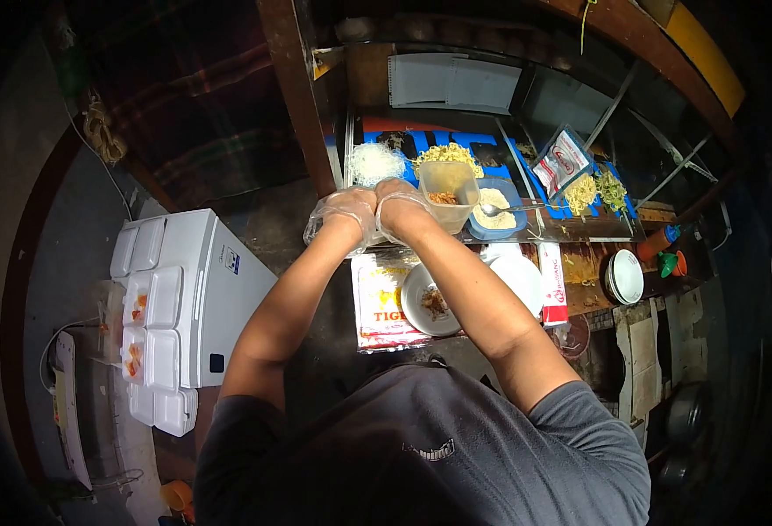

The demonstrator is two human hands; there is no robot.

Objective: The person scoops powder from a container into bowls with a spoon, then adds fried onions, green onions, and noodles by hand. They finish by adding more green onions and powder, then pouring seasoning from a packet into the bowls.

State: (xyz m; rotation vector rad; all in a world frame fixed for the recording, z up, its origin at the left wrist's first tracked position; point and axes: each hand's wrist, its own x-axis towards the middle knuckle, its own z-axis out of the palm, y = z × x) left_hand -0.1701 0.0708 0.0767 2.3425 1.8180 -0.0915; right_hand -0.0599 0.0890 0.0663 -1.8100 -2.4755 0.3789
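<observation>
My left hand (351, 207) and my right hand (396, 202) both wear thin clear plastic gloves. They are close together at the near edge of a pile of white thin noodles (376, 163). Both look closed, knuckles toward me, and whatever the fingers hold is hidden behind them. Just right of my right hand stands a clear plastic container (452, 181) with brown crispy bits in it. Yellow noodles (449, 158) lie behind that container. Below my forearms, a white plate (421, 305) carries a small heap of brown shreds.
A blue tub (493, 230) of pale powder holds a spoon (515, 209). A seasoning packet (565, 160) stands near chopped greens (612, 189). Left are a white freezer (221, 289) and open foam boxes (165, 361). Stacked bowls (627, 277) and an orange bottle (656, 243) are right.
</observation>
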